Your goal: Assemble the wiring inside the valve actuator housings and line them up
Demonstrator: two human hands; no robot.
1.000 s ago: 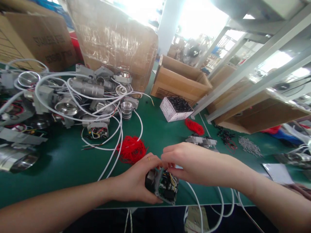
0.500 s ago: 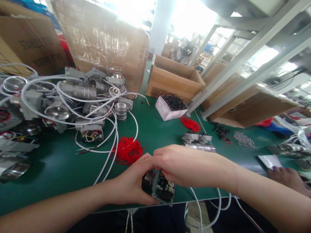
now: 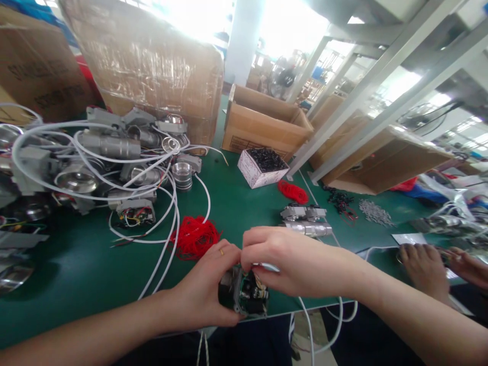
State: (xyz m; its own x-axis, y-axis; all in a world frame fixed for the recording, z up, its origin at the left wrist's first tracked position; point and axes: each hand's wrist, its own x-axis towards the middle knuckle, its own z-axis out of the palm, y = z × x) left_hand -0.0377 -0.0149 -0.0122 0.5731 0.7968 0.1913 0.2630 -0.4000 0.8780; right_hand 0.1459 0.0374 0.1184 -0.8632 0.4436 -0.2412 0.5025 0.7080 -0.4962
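"From the open housing, where was there room to pass?"

"Toward twelve o'clock, over bare table, until the white box. Red strings blocked ten-to-eleven; metal fittings blocked one-to-two."

Your counter is plain green. Your open housing: grey at the edge; green, black and pale yellow inside. Wire bundle and coil: both red. Cable: white. Small box: white, reddish-patterned; pieces in it, black. Heaped bits to your right: grey. Your ring: gold.
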